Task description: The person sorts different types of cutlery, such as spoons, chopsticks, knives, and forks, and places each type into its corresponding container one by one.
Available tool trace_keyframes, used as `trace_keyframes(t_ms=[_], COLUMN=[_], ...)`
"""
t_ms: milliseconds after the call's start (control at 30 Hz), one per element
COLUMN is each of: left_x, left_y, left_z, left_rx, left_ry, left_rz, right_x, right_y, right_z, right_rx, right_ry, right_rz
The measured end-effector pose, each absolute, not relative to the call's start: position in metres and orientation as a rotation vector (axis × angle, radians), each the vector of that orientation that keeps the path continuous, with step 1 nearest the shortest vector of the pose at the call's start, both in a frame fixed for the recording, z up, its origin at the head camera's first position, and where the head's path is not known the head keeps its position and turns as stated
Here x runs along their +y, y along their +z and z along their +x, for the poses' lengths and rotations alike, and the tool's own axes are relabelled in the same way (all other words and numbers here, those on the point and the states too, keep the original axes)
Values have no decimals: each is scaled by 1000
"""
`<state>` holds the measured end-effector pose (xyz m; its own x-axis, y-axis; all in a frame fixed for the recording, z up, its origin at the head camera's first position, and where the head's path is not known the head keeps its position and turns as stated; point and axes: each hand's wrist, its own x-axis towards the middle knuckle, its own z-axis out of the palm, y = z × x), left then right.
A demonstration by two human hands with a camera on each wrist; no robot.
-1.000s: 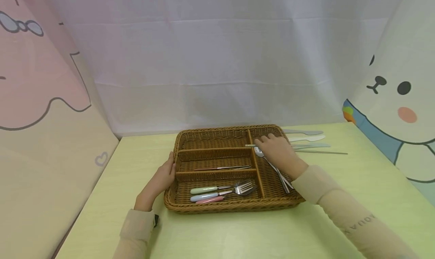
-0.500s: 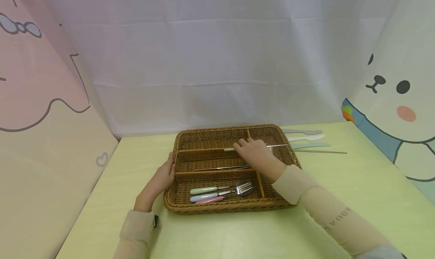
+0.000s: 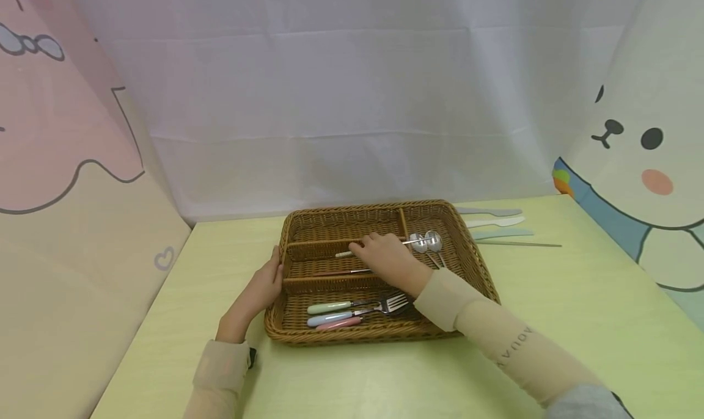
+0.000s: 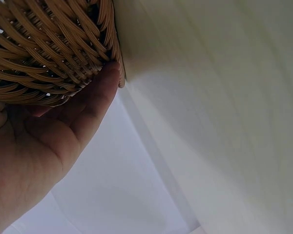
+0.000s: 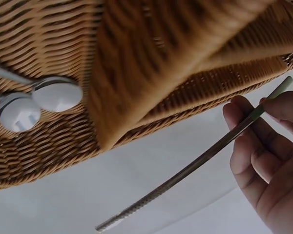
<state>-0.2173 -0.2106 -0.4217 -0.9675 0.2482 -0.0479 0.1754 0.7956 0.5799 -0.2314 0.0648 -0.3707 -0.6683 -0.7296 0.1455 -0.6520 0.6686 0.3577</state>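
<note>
We Pinch a Chopstick [image 5: 200, 159]

Our right hand [image 3: 389, 260] holds it between thumb and fingers, above the basket [image 3: 374, 334], silver end toward two spoons [image 3: 434, 241]. Our left hand [image 3: 262, 291] rests nearly straight fingers against the basket's left side. Three knives [image 3: 508, 222] lie beside it.

We see a slim chopstick [image 5: 200, 160], pale green at one end and silvery along the shaft, held slantwise above a basket [image 3: 352, 337]. Its green end points towards nine o'clock, its metal tip towards three. The basket, brown wicker with rounded corners, sits flat on the bench [image 3: 385, 382], three compartments stacked on its nine-o'clock side, one long compartment at three.
</note>
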Motion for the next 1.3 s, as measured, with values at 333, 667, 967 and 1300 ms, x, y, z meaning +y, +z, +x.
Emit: trace_keyframes(t_ms=[333,667,967,1300], left_x=[-211,-212,-211,-212], left_y=[-422,-423,-422,-423], left_z=[-217,-219,-218,-218], left_rx=[2871,2887,2879,2881], left_ry=[904,892,902,914], left_rz=[350,369,367,365], right_x=[48,43,44,44], right_y=[-378,-382,-385,-388], right_z=[-229,-227,-226,-230], right_rx=[-2620,-2648,-2709,-2870], right_ry=[-417,-342,-251,-137], right_rz=[1165,1267,1312,1329])
